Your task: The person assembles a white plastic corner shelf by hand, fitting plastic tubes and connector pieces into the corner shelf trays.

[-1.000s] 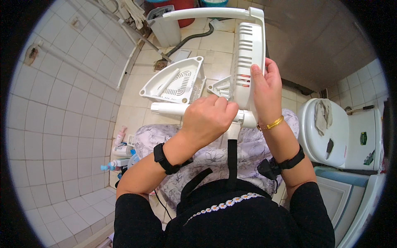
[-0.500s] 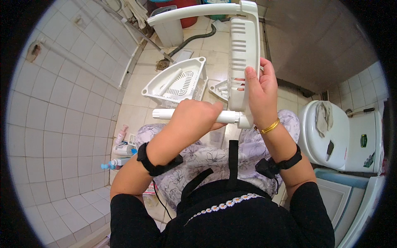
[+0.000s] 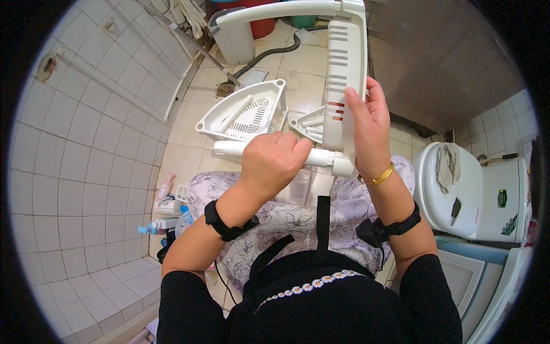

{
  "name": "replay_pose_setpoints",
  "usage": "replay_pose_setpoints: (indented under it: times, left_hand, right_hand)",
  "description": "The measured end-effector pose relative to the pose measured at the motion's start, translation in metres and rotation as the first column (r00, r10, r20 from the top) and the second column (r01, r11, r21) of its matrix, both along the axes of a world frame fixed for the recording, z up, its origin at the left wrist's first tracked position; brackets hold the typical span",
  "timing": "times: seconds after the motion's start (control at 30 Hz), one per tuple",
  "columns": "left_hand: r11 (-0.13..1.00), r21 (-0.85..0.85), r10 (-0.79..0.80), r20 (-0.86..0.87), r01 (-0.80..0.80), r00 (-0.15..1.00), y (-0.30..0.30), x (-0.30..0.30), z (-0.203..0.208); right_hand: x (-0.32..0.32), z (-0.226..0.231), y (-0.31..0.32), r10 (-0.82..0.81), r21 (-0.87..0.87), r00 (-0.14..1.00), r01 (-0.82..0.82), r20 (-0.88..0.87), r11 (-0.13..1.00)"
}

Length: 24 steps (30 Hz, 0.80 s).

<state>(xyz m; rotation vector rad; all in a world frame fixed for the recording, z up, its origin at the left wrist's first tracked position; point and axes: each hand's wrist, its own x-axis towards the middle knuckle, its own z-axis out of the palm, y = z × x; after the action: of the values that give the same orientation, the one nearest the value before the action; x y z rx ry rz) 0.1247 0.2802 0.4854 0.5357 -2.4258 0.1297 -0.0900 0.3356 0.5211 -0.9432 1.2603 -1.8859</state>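
Note:
A white plastic shelf basket (image 3: 336,74) with slotted sides stands on edge before me. My right hand (image 3: 371,117) grips its right side, thumb on the slotted wall and fingers behind. From its near corner a white tube (image 3: 229,149) points left, and my left hand (image 3: 274,162) is wrapped round it in a fist. Another white tube (image 3: 275,12) runs left from the far corner. On the floor beyond lies a triangular white basket (image 3: 243,112) with a loose tube in it. A smaller white piece holding short tubes (image 3: 309,123) is partly hidden behind the shelf.
A toilet (image 3: 450,189) with a grey cloth on its lid stands at the right. Pump bottles (image 3: 166,184) line the left wall. A grey bin (image 3: 234,43), a dark hose (image 3: 275,50) and a floor drain (image 3: 225,89) are at the back. A brown panel (image 3: 429,63) rises at far right.
The shelf basket has shifted slightly right and turned a little. My left hand stays on the near tube, its knuckles now turned further upward. My right hand keeps its grip.

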Motion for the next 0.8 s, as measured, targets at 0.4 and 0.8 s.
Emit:
replay_pose_setpoints:
  times: [0.4,0.8]
  left_hand:
    - [0.971,0.225,-0.08,-0.028,0.085,0.996,-0.069,0.026,0.052]
    - [0.948,0.291,-0.04,-0.29,0.128,0.956,-0.152,0.022,0.059]
  right_hand:
    - [-0.061,-0.054,0.031,0.379,0.274,0.506,-0.27,-0.775,0.923]
    - [-0.056,-0.087,0.012,0.374,0.354,0.524,-0.142,-0.765,0.924]
